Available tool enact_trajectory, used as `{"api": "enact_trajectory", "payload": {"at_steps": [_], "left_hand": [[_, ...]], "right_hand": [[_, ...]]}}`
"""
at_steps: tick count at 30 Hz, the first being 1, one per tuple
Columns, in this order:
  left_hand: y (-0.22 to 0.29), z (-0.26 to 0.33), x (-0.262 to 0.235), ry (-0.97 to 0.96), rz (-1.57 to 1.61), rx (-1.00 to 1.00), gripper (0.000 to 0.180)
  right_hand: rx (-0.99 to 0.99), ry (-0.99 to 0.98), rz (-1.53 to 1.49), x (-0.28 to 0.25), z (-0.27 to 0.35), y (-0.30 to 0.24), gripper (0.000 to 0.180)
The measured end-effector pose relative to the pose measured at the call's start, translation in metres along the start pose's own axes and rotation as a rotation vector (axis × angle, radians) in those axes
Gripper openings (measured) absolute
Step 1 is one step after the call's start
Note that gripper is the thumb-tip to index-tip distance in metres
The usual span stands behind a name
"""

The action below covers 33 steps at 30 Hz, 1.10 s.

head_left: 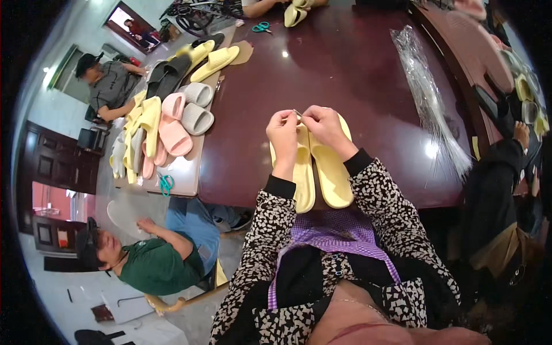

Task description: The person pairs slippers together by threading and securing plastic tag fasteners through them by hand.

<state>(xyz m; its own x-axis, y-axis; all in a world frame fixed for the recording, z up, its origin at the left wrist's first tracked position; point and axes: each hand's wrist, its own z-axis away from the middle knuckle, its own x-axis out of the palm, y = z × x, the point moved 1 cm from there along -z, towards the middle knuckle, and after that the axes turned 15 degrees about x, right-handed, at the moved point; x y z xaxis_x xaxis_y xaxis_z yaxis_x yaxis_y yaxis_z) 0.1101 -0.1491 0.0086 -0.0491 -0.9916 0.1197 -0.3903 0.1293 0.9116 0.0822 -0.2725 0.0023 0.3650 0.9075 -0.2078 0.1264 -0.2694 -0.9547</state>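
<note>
Both hands, L (pixel 283 131) & R (pixel 323 125), pinch 1 small thin item (pixel 298 114) above 2 yellow slippers (pixel 333 172) on dark desk (pixel 345 75).

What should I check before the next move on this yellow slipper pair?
1. Yellow slippers side by side at the table edge: ok.
2. Left hand and right hand pinch together above the toe ends: ok.
3. Small thing between the fingertips: cannot tell what it is.
4. Teal scissors within reach: not ok, off on the grey board.
5. Clear plastic bags apart from the hands: ok.
</note>
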Motion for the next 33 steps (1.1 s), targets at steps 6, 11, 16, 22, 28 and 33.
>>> {"api": "enact_trajectory", "payload": {"at_steps": [6,11,16,22,28,33], "left_hand": [[0.001,0.008,-0.003,0.031,-0.011,-0.022,0.008],[0.000,0.008,-0.004,0.035,-0.022,-0.012,0.008],[-0.003,0.009,-0.002,0.031,-0.023,-0.001,0.008],[-0.003,0.004,-0.001,0.052,-0.006,-0.012,0.006],[0.002,-0.006,-0.017,-0.057,0.030,0.011,0.008],[-0.001,0.011,-0.005,-0.071,0.068,-0.025,0.009]], "right_hand": [[0.033,-0.025,-0.010,0.001,0.010,0.000,0.011],[-0.001,-0.007,-0.003,0.002,0.010,-0.003,0.010],[0.045,-0.020,-0.008,0.000,0.009,-0.002,0.011],[0.065,-0.024,-0.002,0.003,0.003,0.000,0.012],[-0.073,0.019,0.036,0.010,-0.003,-0.008,0.010],[-0.036,0.040,0.049,0.000,0.010,0.003,0.009]]}}
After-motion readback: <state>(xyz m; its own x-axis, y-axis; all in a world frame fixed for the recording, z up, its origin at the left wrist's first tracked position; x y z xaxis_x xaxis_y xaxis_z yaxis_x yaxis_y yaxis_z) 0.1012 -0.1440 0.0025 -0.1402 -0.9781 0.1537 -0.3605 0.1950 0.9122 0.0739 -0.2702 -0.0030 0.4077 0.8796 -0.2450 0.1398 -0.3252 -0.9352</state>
